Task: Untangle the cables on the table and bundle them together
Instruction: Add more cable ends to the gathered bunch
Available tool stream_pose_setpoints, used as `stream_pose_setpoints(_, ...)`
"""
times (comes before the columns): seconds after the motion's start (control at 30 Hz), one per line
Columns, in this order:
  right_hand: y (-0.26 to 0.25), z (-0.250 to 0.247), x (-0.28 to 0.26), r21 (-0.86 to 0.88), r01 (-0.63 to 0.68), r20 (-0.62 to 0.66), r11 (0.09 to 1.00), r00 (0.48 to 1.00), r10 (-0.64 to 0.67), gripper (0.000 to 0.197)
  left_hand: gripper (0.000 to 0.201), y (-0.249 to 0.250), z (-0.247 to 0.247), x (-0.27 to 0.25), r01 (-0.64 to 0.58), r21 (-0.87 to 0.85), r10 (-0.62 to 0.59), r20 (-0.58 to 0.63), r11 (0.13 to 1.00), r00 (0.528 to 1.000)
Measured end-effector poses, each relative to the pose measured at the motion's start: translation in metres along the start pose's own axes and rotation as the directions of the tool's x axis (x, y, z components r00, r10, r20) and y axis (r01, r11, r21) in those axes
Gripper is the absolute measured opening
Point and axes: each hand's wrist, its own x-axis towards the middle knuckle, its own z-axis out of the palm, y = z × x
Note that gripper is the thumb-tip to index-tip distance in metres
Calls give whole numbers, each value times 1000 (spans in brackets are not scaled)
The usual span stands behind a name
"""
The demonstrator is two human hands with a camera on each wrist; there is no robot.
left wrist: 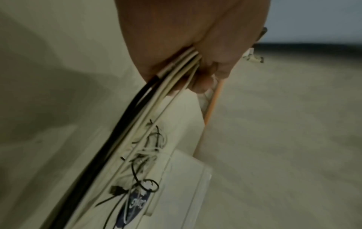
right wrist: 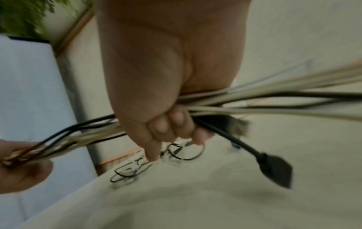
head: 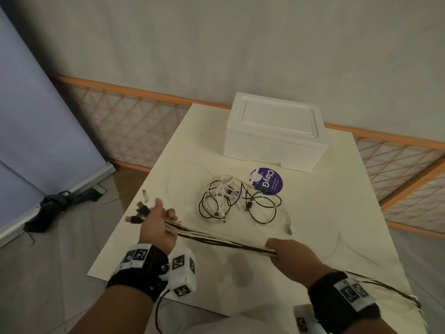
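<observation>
A bundle of black and white cables (head: 221, 241) stretches between my two hands above the white table (head: 325, 213). My left hand (head: 159, 222) grips one end, with several plug ends (head: 139, 210) sticking out past its fingers. My right hand (head: 286, 254) grips the same bundle (right wrist: 254, 102) further along, fingers curled round it, and the loose tails trail off past my right wrist. In the left wrist view the cables (left wrist: 176, 72) leave my fist. A tangled heap of black and white cables (head: 238, 201) lies on the table beyond the hands.
A white foam box (head: 274, 131) stands at the table's far side. A round purple sticker (head: 266, 180) lies beside the tangle. An orange lattice fence (head: 134, 126) runs behind the table. A dark object (head: 57, 203) lies on the floor at left.
</observation>
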Motion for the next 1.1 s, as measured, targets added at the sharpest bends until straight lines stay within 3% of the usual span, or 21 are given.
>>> stream_pose_setpoints(0.1, 11, 10, -7, 37, -9, -28, 999, 1000, 10, 18, 42, -12, -10, 2, 57, -91, -63, -66, 994, 996)
stream_pose_setpoints(0.2, 20, 13, -7, 19, -76, 24, 997, 997, 75, 29, 45, -26, 4, -10, 107, -75, -106, 14, 991, 994)
stream_pose_setpoints(0.23, 24, 12, -8, 2, -106, 80, 994, 991, 106, 43, 44, -30, 9, -14, 126, -37, -124, 51, 991, 991)
stream_pose_setpoints(0.33, 27, -2, -10, -52, -143, 230, 988, 961, 151, 107, 36, -41, 22, -22, 194, 32, -196, 150, 981, 969)
stream_pose_setpoints(0.4, 14, -22, -9, -67, -85, 182, 994, 979, 96, 133, 29, -44, 28, -26, 213, 68, -223, 216, 975, 950)
stream_pose_setpoints(0.43, 4, -32, -5, -16, -50, 121, 999, 991, 52, 134, 26, -44, 31, -29, 215, 85, -230, 253, 973, 940)
stream_pose_setpoints(0.5, -21, -44, 5, 153, 19, -24, 988, 1000, -16, 109, 18, -44, 35, -33, 216, 101, -238, 322, 971, 917)
stream_pose_setpoints(0.57, -49, -49, 17, 284, 102, -87, 953, 993, -80, 76, 14, -44, 40, -41, 208, 126, -240, 371, 970, 897)
stream_pose_setpoints(0.67, -86, -46, 29, 404, 244, -198, 882, 964, -176, 44, 9, -44, 48, -55, 215, 143, -256, 416, 966, 873)
stream_pose_setpoints(0.77, -100, -49, 38, 475, 262, -379, 840, 923, -74, 45, 23, -46, 45, -57, 172, 132, -212, 411, 976, 887)
stream_pose_setpoints(0.87, -99, -55, 48, 681, 253, -383, 687, 923, 40, 50, 17, -44, 42, -61, 129, 235, -228, 462, 963, 857)
stream_pose_setpoints(0.93, -97, -62, 53, 746, 268, -372, 610, 927, 47, 51, 12, -44, 39, -63, 126, 285, -261, 510, 950, 820)
stream_pose_setpoints(1.03, -98, -74, 52, 707, 323, -376, 630, 925, -53, 33, 31, -42, 37, -62, 116, 320, -281, 536, 940, 796)
stream_pose_setpoints(1.1, -100, -78, 52, 684, 334, -385, 649, 920, -67, 18, 30, -40, 36, -61, 118, 376, -319, 534, 919, 783)
